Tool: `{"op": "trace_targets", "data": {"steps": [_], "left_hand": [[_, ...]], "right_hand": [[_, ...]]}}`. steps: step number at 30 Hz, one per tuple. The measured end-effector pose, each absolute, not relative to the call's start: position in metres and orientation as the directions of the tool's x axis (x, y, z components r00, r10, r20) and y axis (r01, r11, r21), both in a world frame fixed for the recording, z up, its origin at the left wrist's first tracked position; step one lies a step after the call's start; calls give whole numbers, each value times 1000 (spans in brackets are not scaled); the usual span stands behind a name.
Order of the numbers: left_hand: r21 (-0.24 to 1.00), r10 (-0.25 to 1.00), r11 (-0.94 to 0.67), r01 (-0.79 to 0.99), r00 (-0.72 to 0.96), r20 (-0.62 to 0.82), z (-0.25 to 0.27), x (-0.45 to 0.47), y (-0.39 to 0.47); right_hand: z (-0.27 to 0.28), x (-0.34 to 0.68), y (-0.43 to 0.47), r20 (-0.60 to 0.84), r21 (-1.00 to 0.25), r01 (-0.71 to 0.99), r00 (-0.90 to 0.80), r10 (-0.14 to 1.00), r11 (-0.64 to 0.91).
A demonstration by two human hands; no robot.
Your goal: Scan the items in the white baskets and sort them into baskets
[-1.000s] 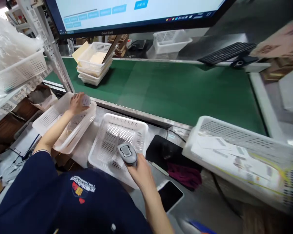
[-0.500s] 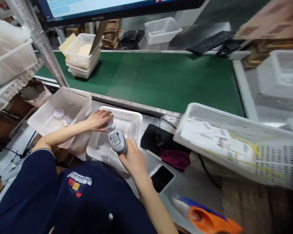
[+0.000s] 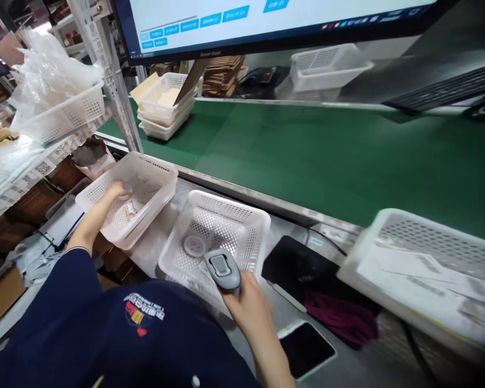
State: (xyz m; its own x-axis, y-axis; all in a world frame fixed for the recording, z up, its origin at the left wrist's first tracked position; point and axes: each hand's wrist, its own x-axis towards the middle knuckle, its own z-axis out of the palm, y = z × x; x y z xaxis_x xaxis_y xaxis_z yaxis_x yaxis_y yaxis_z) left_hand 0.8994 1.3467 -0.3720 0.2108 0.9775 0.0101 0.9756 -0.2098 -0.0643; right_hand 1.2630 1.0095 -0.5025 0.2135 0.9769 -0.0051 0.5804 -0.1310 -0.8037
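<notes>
My right hand (image 3: 250, 302) is wrapped round the handle of a grey handheld barcode scanner (image 3: 223, 269), its head over the near part of a white perforated basket (image 3: 262, 223). In that basket lies a round clear-lidded tub (image 3: 194, 246). My left hand (image 3: 116, 191) is down inside another white basket (image 3: 167, 175) on the left, fingers closed about a pale round tub (image 3: 126, 192) that they partly cover. Beside it lies a small white labelled item (image 3: 131, 209).
A monitor (image 3: 226, 32) hangs above a green conveyor belt (image 3: 307, 156). Right of the middle basket are a black pad (image 3: 295, 264), a purple cloth (image 3: 341, 318) and a phone (image 3: 307, 350). A basket of papers (image 3: 392, 218) stands at the right, stacked baskets (image 3: 161, 118) on the belt.
My left hand has moved left from the middle basket, leaving a round tub there, into the left basket. The scanner stays in my right hand. The view has shifted leftward.
</notes>
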Motion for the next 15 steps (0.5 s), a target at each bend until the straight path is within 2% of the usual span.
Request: {"op": "trace_targets", "data": {"steps": [2, 3, 7, 11, 15], "left_hand": [[-84, 988, -153, 985, 155, 22, -371, 913, 1343], [-85, 983, -174, 981, 178, 49, -368, 925, 1340], [-67, 870, -467, 882, 471, 146, -354, 995, 1322], [-74, 648, -750, 657, 753, 114, -360, 1073, 1296], [-75, 546, -834, 547, 837, 37, -384, 1118, 1281]], "right_hand": [[-483, 1257, 1022, 41, -769, 636, 145, 989, -62], [-472, 1254, 1029, 73, -748, 664, 117, 990, -23], [-421, 1242, 1058, 162, -611, 790, 63, 985, 50], [-386, 1241, 1086, 109, -515, 857, 99, 989, -29], [-397, 1264, 1082, 6, -526, 831, 219, 976, -183]]}}
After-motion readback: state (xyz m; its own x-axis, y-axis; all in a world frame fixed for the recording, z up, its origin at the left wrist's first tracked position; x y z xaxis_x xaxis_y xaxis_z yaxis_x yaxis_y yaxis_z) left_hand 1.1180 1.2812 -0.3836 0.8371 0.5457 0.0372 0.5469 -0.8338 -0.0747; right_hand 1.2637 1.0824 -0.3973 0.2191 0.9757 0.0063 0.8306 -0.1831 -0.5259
